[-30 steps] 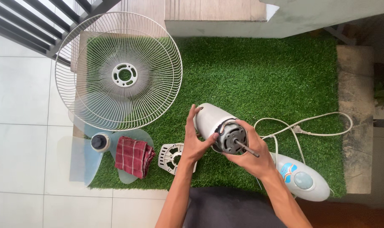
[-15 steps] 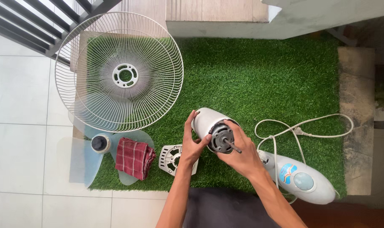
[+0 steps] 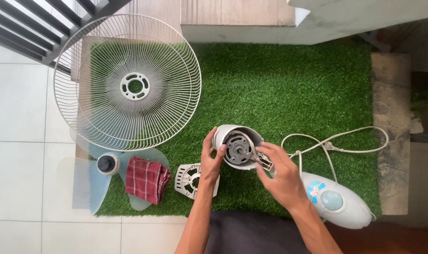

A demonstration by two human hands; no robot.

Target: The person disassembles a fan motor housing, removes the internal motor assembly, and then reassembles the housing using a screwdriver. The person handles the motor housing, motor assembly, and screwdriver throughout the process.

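A white fan motor housing (image 3: 233, 136) lies on the green turf with its open face and metal motor (image 3: 237, 149) turned up toward me. My left hand (image 3: 210, 162) grips the housing's left rim. My right hand (image 3: 281, 175) is at the housing's right edge, fingers pinched on a small metal part (image 3: 265, 163) by the motor. The fan's white base (image 3: 338, 203) with a round blue dial lies just right of my right hand, joined to the housing.
A white wire fan guard (image 3: 129, 84) lies at the upper left. Below it sit translucent fan blades (image 3: 89, 181), a red checked cloth (image 3: 146, 178) and a white plastic bracket (image 3: 188, 178). A white power cord (image 3: 336, 148) loops to the right. Concrete edging borders the turf.
The motor housing and both hands have shifted slightly left and down. The housing has turned so the motor faces up more. My right hand now pinches at its right edge.
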